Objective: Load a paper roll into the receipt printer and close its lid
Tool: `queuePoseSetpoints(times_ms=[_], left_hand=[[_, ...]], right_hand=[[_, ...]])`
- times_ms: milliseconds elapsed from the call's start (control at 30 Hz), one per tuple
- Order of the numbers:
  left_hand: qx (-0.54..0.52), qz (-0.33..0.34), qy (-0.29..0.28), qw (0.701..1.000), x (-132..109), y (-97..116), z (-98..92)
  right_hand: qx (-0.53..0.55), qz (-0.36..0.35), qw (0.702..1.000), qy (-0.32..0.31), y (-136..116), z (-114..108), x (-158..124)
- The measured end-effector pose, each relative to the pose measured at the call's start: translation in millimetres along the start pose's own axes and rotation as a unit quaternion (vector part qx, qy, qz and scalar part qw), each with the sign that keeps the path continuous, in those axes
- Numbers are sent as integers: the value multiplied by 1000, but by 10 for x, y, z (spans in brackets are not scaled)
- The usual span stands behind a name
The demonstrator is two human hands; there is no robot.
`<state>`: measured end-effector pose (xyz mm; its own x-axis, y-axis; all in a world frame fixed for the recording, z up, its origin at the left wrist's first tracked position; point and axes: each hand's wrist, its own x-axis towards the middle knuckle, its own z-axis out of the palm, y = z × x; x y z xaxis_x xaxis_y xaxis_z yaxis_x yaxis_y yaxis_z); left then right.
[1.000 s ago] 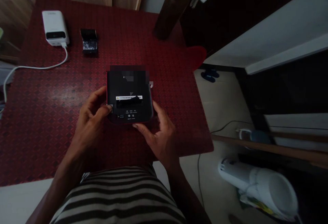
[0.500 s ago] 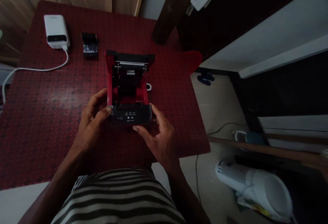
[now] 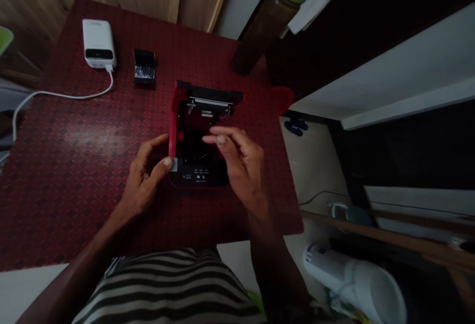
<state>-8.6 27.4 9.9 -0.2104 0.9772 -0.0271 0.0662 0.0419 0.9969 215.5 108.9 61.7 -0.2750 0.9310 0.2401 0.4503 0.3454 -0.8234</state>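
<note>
A small red and black printer (image 3: 196, 171) stands on the table with its lid (image 3: 210, 97) raised, so its dark inside shows. My left hand (image 3: 143, 180) grips its left side, thumb on the grey front corner and fingers along the red wall. Over the right part of the open compartment hovers my right hand (image 3: 243, 168), fingers stretched forward with nothing visible between them and the thumb. It hides the printer's right wall. Behind and to the left lies a black roll-like piece (image 3: 144, 68) with a shiny patch.
The red patterned table (image 3: 92, 185) bears a white power bank (image 3: 98, 42) with a white cable (image 3: 79, 97) at the far left. A tall brown bottle (image 3: 260, 32) with a green cap stands at the back right. Slippers (image 3: 295, 126) lie on the floor to the right.
My right hand has left the printer's front right corner and moved up over its open compartment. My left hand stays on the left side. The whole view has shifted slightly.
</note>
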Motion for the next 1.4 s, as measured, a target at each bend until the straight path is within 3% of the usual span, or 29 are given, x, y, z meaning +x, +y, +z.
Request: queuePoseSetpoints(times_ms=[67, 133, 267, 333, 467, 567, 900, 1100, 1200, 1267, 1333, 1400], left_hand=[[-3, -4, 0, 1000, 2, -7, -4], [-9, -8, 1, 1000, 4, -9, -4], [-24, -16, -2, 1000, 6, -5, 0], [-28, -26, -5, 999, 4, -1, 3], [-32, -31, -4, 999, 2, 8, 6], [-35, -29, -8, 999, 5, 9, 1], [-33, -21, -6, 999, 20, -5, -16], [-25, -25, -7, 999, 12, 20, -15], [-18, -29, -2, 999, 7, 21, -17], [-6, -23, 1, 1000, 10, 14, -20], [6, -13, 5, 1000, 14, 2, -25], [12, -10, 11, 1000, 18, -9, -28]], right_hand=[[-56, -28, 998, -21, -16, -4, 41], [-136, -63, 985, -82, -66, -11, 129], [-289, -62, 917, -266, -306, 44, 402], [-351, -41, 880, -318, -456, 109, 519], [-430, -8, 828, -359, -655, 242, 642], [-440, -10, 823, -360, -645, 302, 683], [-362, -57, 899, -237, -334, 232, 580], [-217, -94, 963, -126, -311, -159, 309], [-50, -47, 997, -34, -154, -453, 80], [57, 3, 998, 28, 14, -580, -114], [115, 56, 990, 64, 197, -605, -314], [132, 107, 984, 61, 364, -532, -486]])
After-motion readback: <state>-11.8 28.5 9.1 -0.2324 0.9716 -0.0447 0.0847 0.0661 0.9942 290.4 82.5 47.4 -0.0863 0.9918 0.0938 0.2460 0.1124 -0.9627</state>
